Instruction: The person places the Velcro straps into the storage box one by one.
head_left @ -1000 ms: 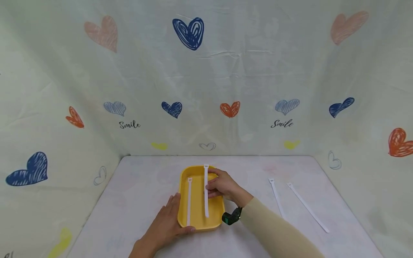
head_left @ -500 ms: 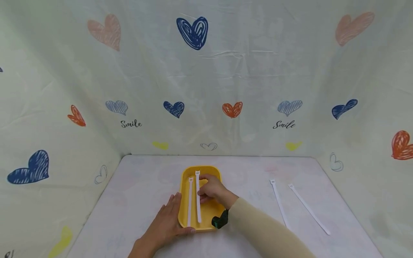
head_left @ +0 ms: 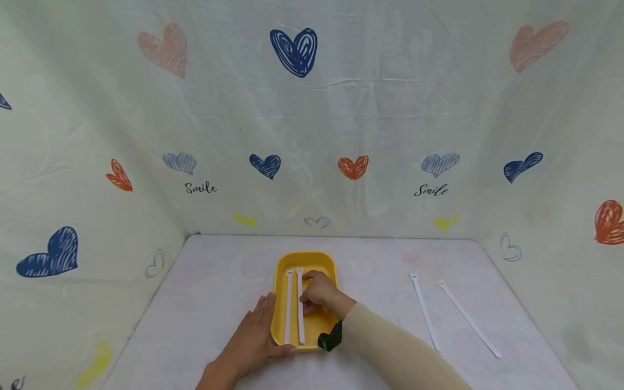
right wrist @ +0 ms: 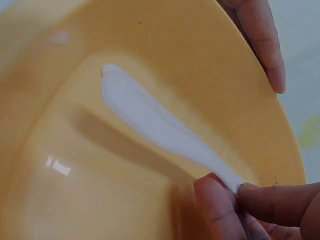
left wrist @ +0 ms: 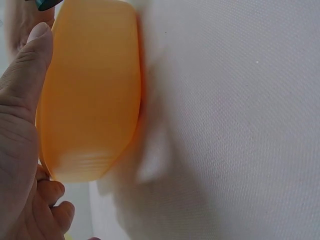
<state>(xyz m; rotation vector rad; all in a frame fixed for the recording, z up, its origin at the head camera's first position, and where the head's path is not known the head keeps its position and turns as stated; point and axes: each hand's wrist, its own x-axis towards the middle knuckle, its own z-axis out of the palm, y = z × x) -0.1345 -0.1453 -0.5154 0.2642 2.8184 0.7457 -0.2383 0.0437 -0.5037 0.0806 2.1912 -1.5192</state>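
In the head view a yellow plastic tray (head_left: pixel 322 329) stands on the table. My right hand (head_left: pixel 320 290) is inside it, thumb and fingers pinching a white cable tie (head_left: pixel 300 319) near its slotted head. That tie lies lengthwise over the tray floor; the right wrist view shows its strap (right wrist: pixel 145 117) running away from my fingertips above its shadow. Left of it and roughly parallel rests a second white cable tie (head_left: pixel 288 309). My left hand (head_left: pixel 253 330) rests against the tray's left side with straight fingers, its thumb along the near rim.
Two more white cable ties lie on the table to the right: a nearer one (head_left: pixel 425 314) and a farther one (head_left: pixel 470 319), both slanting. A white curtain (head_left: pixel 385 119) printed with hearts hangs behind and at the sides of the table (head_left: pixel 214 271).
My right hand has moved left and lower into the tray, bringing its cable tie beside the one lying there. The left hand keeps its place on the tray.
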